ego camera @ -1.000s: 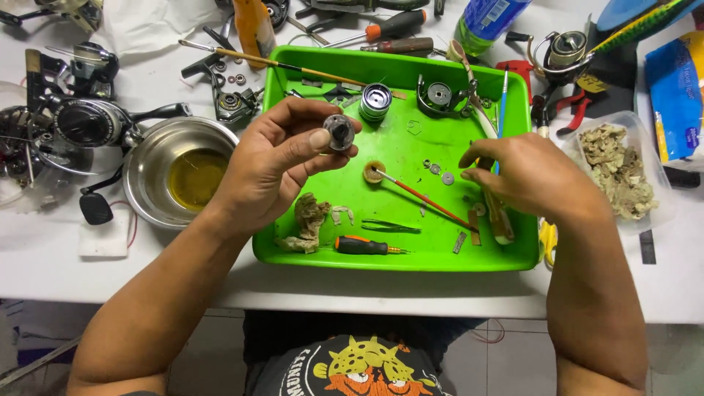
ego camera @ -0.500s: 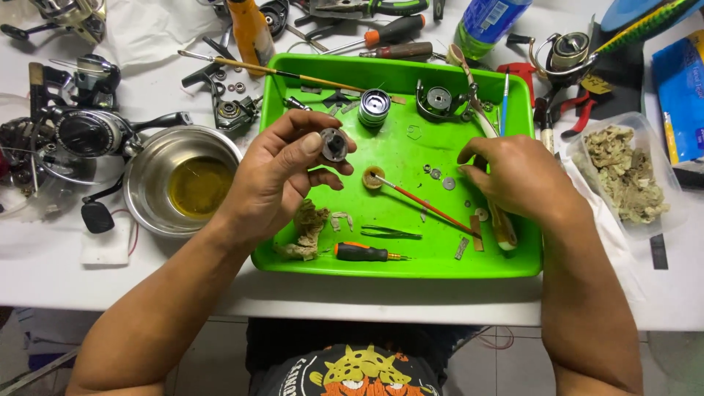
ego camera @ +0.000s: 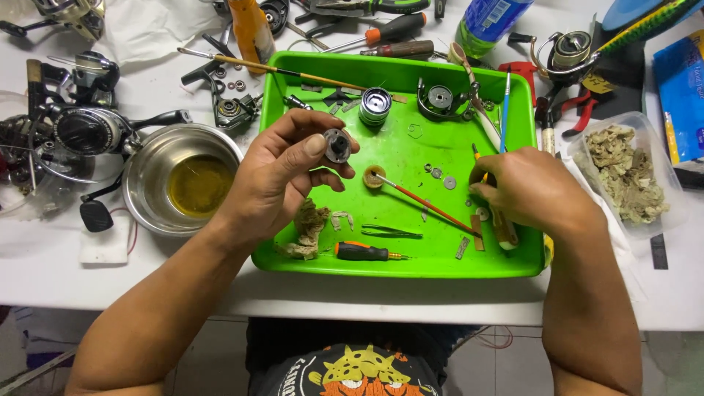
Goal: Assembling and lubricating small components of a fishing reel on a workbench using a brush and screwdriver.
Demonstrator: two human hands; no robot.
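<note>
Grey round part (ego camera: 338,144) between left fingers (ego camera: 317,144)

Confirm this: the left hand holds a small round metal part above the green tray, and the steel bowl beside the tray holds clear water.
Wrong on one point. The left hand does hold the round metal part above the green tray, but the head view shows yellowish liquid, not clear water, in the steel bowl.

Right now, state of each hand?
Left hand: closed on a small round metal part, pinched between thumb and fingers.
Right hand: curled, fingertips down among small parts in the green tray; hold cannot be told.
</note>
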